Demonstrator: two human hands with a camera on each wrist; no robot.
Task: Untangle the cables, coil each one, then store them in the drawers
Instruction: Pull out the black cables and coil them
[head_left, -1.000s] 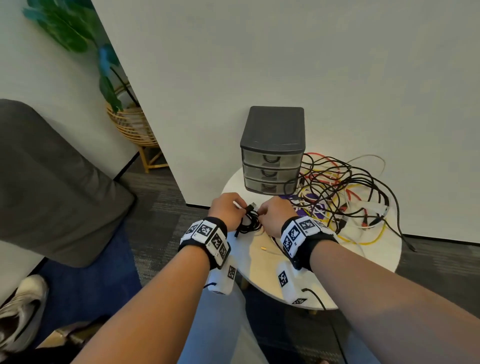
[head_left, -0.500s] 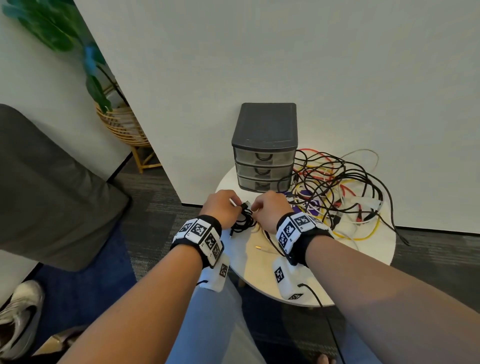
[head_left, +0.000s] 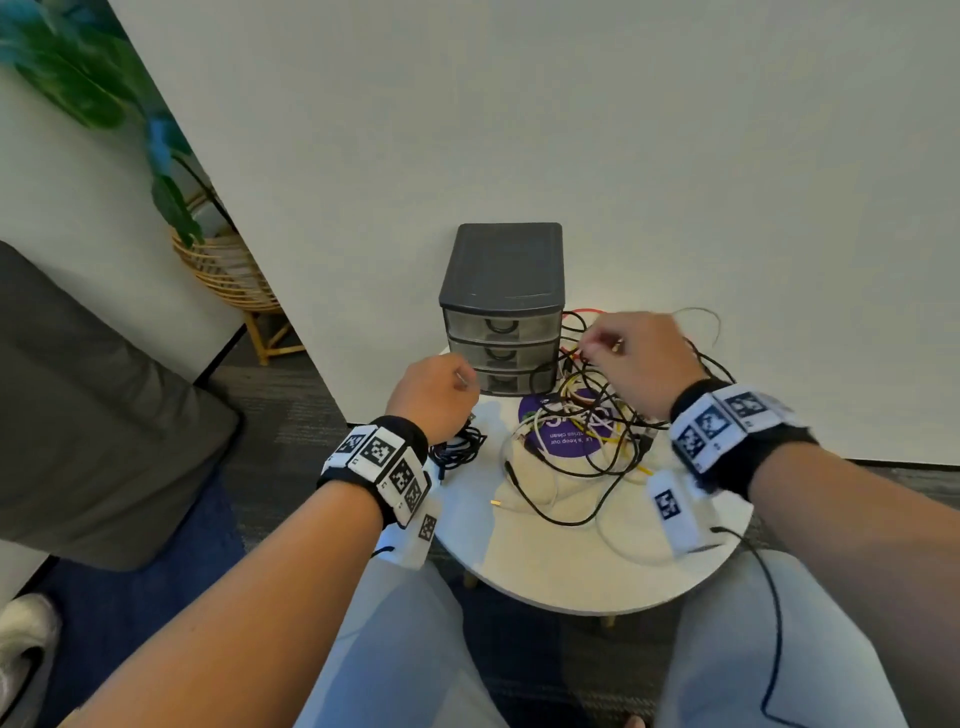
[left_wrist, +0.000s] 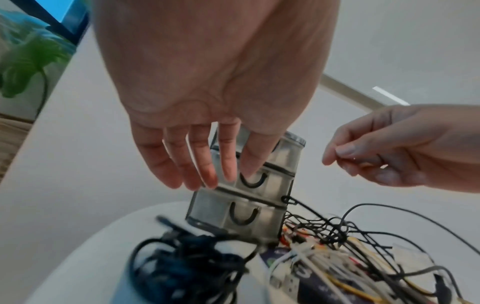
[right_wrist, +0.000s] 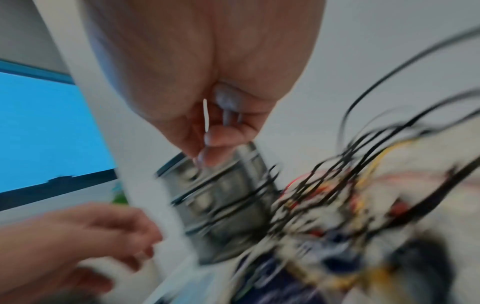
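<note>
A dark grey drawer unit (head_left: 501, 270) (left_wrist: 241, 214) (right_wrist: 223, 203) with three clear, closed drawers stands at the back of the round white table (head_left: 571, 561). A coiled black cable (head_left: 460, 447) (left_wrist: 187, 267) lies free on the table, just below my left hand (head_left: 436, 395) (left_wrist: 207, 174). That hand is empty, its straight fingers reaching in front of the drawer fronts. My right hand (head_left: 628, 358) (left_wrist: 384, 152) (right_wrist: 215, 133) hovers with curled fingers over the tangle of black, white, yellow and red cables (head_left: 582, 436) (left_wrist: 350, 246). No cable shows in its grip.
A purple round sticker (head_left: 561, 441) lies under the tangle. The white wall is directly behind the drawers. A wicker plant stand (head_left: 228, 270) and a grey cushion (head_left: 93, 389) are to the left, off the table. My knees are under the table's near edge.
Both hands have let go of the coiled black cable, which now lies on the table. The left hand rose toward the drawers; the right swung right over the tangle.
</note>
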